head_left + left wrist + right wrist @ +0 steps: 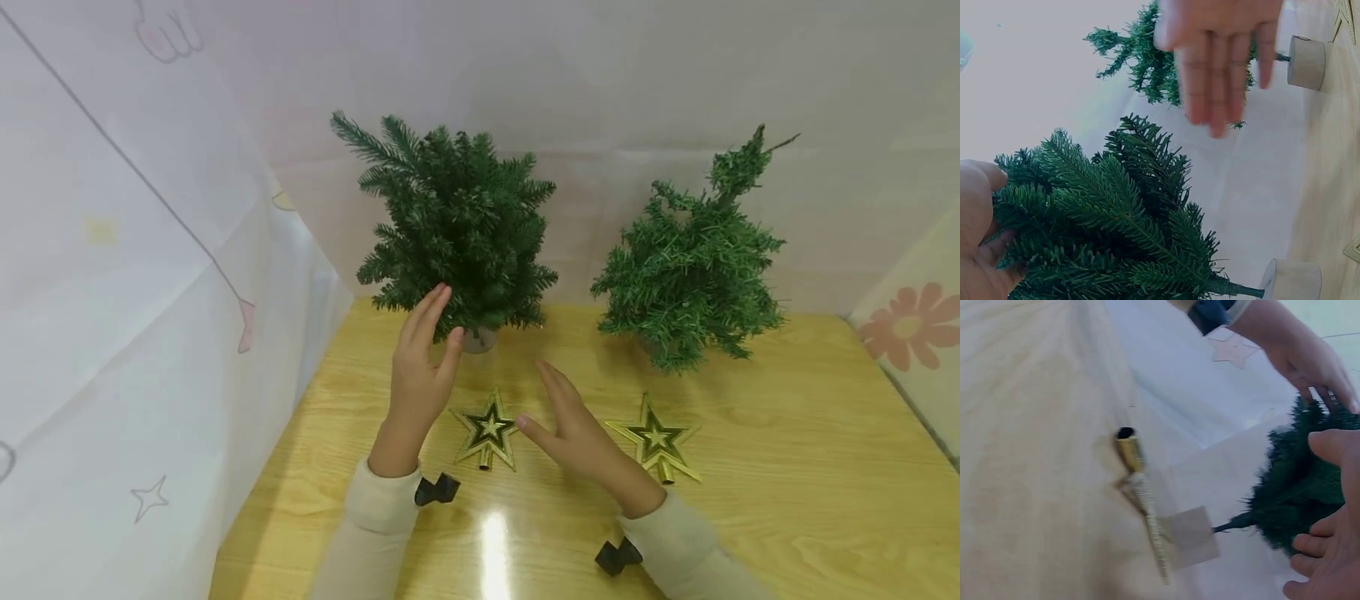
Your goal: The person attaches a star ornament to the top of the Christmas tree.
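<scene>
A dark green artificial Christmas tree with a pale round base stands at the back left of the table. My left hand is raised at its near left side, fingers loosely extended, fingertips right at the branches in the left wrist view. My right hand hovers palm inward over the table, fingers straight and holding nothing. Between the hands lies a gold star tree topper with a short tube at its bottom. A second gold star topper lies beyond my right hand, partly behind it.
A lighter green tree with a bent top stands at the back right on its own round base. White printed cloth hangs along the left and back of the wooden table.
</scene>
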